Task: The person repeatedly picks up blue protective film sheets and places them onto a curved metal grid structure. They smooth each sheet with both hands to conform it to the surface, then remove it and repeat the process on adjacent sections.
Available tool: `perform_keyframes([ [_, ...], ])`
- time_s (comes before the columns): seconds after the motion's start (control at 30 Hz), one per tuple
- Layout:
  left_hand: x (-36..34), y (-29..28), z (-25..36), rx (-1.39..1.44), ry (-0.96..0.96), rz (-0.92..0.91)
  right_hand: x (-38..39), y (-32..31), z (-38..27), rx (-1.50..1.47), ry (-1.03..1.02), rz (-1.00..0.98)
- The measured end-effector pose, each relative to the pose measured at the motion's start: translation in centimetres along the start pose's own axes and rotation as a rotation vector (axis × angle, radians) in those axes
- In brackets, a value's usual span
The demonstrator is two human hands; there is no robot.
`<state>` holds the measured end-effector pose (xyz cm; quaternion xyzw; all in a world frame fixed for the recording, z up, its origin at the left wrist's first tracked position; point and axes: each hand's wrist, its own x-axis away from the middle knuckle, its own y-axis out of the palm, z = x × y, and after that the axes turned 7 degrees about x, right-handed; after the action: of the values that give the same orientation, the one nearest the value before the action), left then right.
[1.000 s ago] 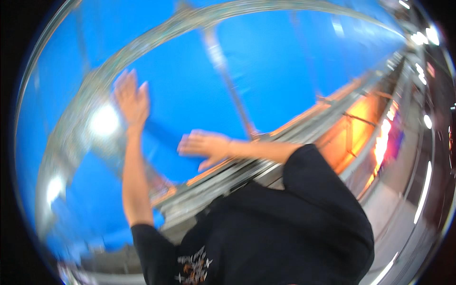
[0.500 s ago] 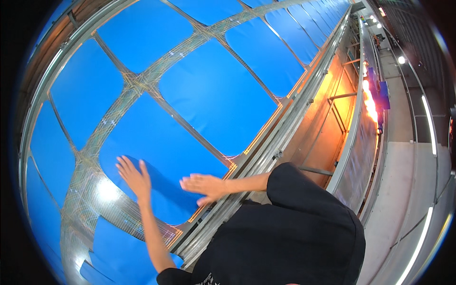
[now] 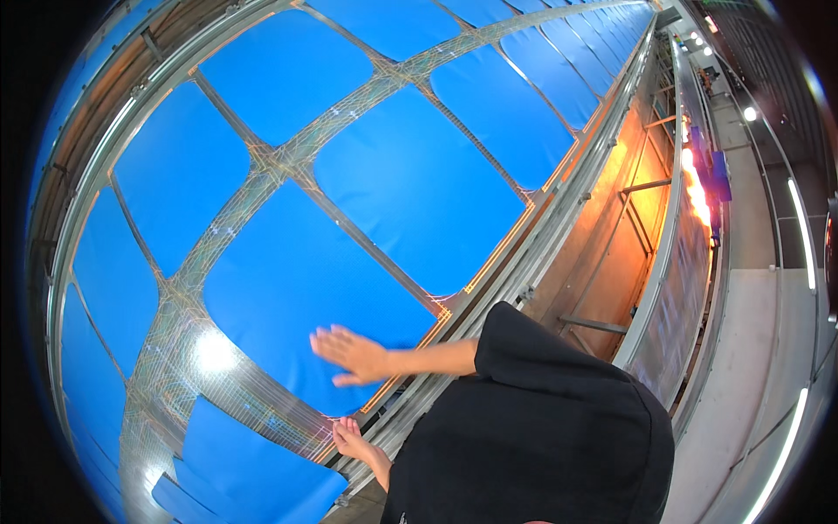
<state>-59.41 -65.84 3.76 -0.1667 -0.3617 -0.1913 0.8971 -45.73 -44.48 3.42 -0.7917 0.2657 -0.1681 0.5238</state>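
Observation:
A smooth blue sheet panel [image 3: 279,271] with rounded corners lies on the long table, directly in front of me. My right hand [image 3: 356,355] is over its near edge, palm down with fingers stretched out, slightly blurred; whether it touches the sheet I cannot tell. Lower down, my left hand [image 3: 353,439] is at the table's near edge, beside the sheet's near left corner. Its fingers are extended and slightly bent, with nothing visible in them. A loose-looking blue piece [image 3: 253,458] lies to the left of that hand, overlapping another blue piece [image 3: 179,502].
More blue panels [image 3: 410,183] run in rows up the table, parted by grey strips [image 3: 301,148] covered in thin coloured lines. A metal rail [image 3: 497,301] borders the near side. Beyond it at right are a glowing orange-lit frame [image 3: 642,192] and a walkway [image 3: 742,349].
My left hand has pulled back from the middle of the blue sheet to the table's near edge. My right hand stays over the sheet. The view has shifted slightly.

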Motion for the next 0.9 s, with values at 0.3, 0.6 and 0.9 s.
perform_keyframes([
  [0.3, -3.6, 0.6, -0.1, -0.383, 0.054, -0.170, 4.1, 1.2, 0.3, -0.197, -0.151, -0.037],
  [0.6, 6.4, 7.3, 10.3, -0.434, 0.549, -0.410, -10.5, -2.9, 14.0, 0.228, 0.411, 0.365],
  [0.9, 4.7, 3.7, 8.5, -0.450, 0.554, -0.437, -0.2, 3.2, -6.5, -0.093, -0.264, -0.037],
])
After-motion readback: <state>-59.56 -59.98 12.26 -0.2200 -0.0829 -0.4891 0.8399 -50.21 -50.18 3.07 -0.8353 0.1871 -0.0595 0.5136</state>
